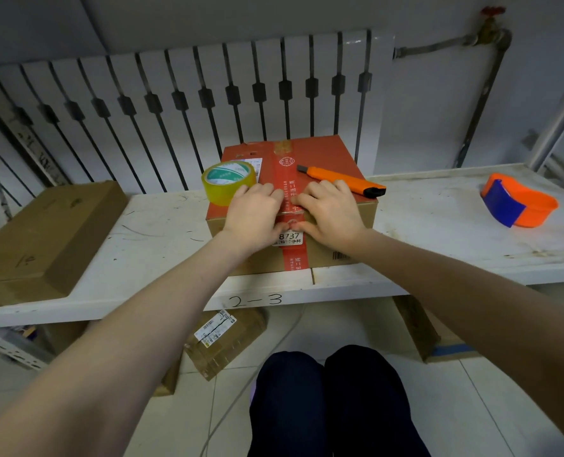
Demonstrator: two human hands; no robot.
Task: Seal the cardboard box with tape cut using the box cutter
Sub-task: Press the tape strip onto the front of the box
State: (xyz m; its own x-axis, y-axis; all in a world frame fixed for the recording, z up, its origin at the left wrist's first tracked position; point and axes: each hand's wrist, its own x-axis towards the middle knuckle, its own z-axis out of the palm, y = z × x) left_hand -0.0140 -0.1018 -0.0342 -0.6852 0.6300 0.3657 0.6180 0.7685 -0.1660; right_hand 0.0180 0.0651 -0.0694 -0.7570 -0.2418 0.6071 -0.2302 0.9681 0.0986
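Note:
A cardboard box (327, 156) with a red top and a red strip of tape down its middle stands on the white shelf (162, 225). On its lid lie a roll of clear tape (228, 186) at the left and an orange box cutter (340, 180) at the right. My left hand (257, 216) and my right hand (331, 212) press flat on the box's front top edge, either side of the tape seam, with thumbs over the front face. Neither hand holds anything.
A flat brown carton (46, 239) lies at the shelf's left. An orange tape dispenser with a blue part (518, 206) sits at the right. A radiator (208, 103) stands behind. Taped parcels (224, 341) lie on the floor below, near my knees (327, 400).

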